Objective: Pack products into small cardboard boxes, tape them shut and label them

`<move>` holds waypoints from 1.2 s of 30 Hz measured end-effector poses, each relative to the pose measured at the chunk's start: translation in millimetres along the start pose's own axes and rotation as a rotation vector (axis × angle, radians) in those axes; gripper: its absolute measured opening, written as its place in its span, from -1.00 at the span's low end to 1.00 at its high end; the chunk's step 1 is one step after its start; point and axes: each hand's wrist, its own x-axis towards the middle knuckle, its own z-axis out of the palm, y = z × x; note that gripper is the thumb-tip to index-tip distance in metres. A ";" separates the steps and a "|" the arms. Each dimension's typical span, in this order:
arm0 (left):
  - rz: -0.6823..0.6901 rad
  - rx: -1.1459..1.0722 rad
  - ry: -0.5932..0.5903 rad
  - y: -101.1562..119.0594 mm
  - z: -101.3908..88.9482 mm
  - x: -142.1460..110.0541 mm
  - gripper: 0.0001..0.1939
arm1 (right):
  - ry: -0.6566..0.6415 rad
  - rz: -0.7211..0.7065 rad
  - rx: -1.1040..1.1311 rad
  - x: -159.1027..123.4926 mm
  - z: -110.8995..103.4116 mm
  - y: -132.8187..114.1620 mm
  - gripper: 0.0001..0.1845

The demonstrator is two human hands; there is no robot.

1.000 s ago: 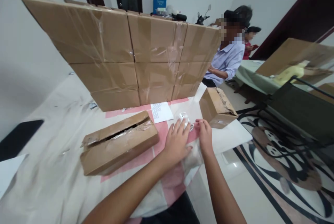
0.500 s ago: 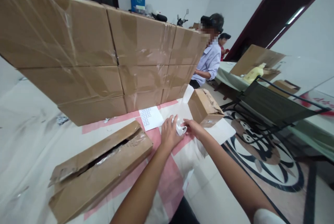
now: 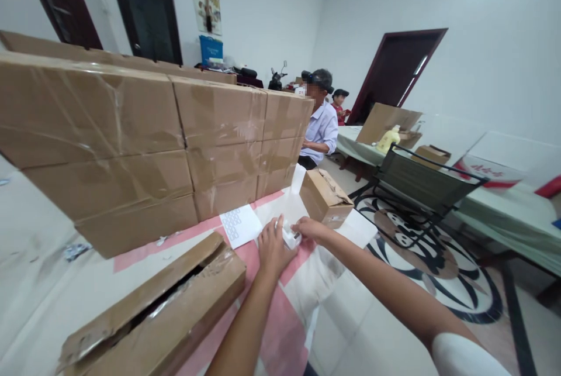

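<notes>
A small white plastic object [image 3: 291, 239] with a dark opening sits between my two hands above the pink-and-white cloth; its exact kind is hard to make out. My left hand [image 3: 272, 246] is curled around its left side, fingers pointing away from me. From the right, my right hand [image 3: 310, 229] pinches the object's edge with bent fingers. Just left of my hands lies a white sheet [image 3: 240, 227] printed with blue outlined shapes. Beyond my right hand stands a small cardboard box [image 3: 325, 196], with white paper around its base.
A wall of taped cartons [image 3: 223, 151] rises ahead on the left. Nearer me lies a long cardboard box [image 3: 166, 311] with a gap along its top. To the right are a dark folding chair [image 3: 432, 180] and a cloth-covered table [image 3: 504, 203]. A person in a light shirt [image 3: 323, 127] sits beyond the cartons.
My view has tilted up and turned right, so the scene sits lower and farther left. Both hands stay on the white object, which has turned slightly.
</notes>
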 end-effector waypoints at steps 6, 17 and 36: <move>0.007 0.040 0.010 1.0 0.4 -1.6 0.05 | 0.066 -0.095 -0.048 3.3 -13.3 -0.2 -0.67; 0.047 0.093 0.045 -0.3 1.9 -2.9 -0.02 | -0.026 -0.089 0.066 -29.1 -10.5 13.0 -0.56; 0.030 0.103 0.050 4.7 -1.0 -1.8 -0.14 | -0.106 -0.072 0.661 -33.3 10.4 56.0 -0.72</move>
